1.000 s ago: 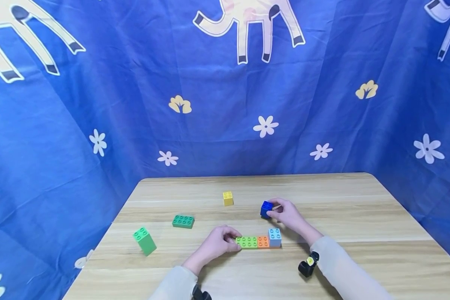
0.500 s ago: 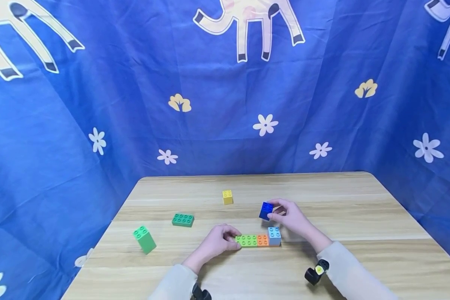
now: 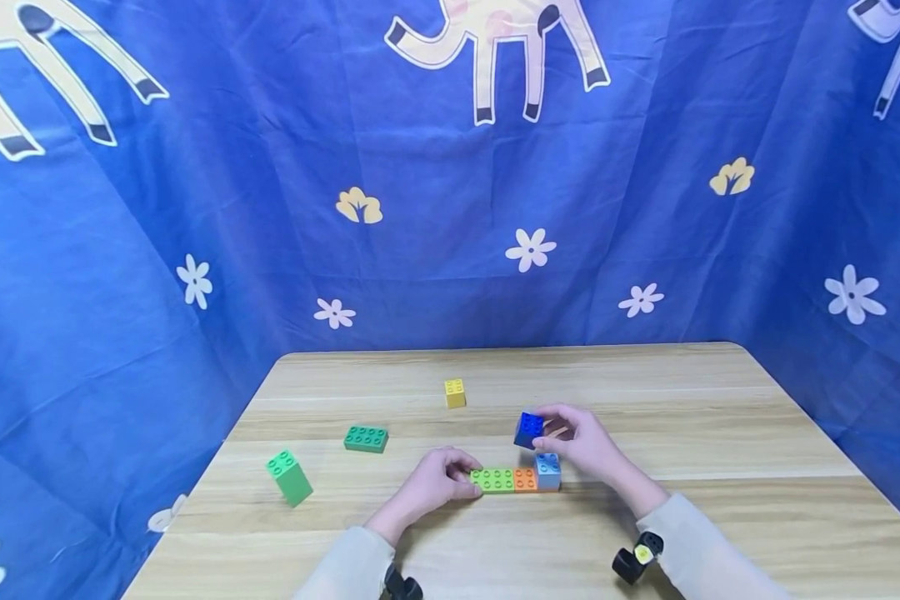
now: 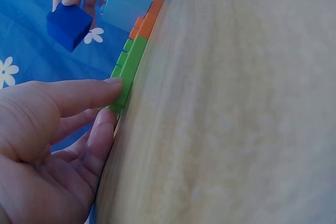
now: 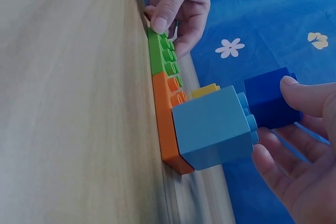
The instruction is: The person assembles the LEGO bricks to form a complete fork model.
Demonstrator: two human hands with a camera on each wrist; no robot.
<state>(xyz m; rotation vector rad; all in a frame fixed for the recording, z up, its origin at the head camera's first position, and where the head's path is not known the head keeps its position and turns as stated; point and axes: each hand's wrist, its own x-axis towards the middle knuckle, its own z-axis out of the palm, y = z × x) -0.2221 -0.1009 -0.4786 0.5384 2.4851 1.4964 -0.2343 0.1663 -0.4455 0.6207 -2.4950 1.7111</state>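
Note:
A lime green brick (image 3: 493,481) lies on the table, end to end with an orange brick (image 5: 167,124). On the orange brick's right part stands a light blue brick (image 5: 212,128), studs up. My left hand (image 3: 431,490) pinches the lime brick's left end between thumb and fingers, seen close in the left wrist view. With thumb and fingertips, my right hand (image 3: 585,446) grips a dark blue brick (image 3: 528,431). That brick is raised, slightly tilted, behind and a little left of the light blue one in the head view. Its underside is hidden there.
A yellow brick (image 3: 455,393) stands farther back on the wooden table (image 3: 645,375). To the left lie a dark green brick (image 3: 366,440) and a tall bright green brick (image 3: 290,479). A blue patterned cloth (image 3: 435,275) hangs behind the table.
My right hand has brought the dark blue brick nearer and slightly left, toward the light blue brick. My left hand keeps its pinch on the lime green brick, almost unmoved.

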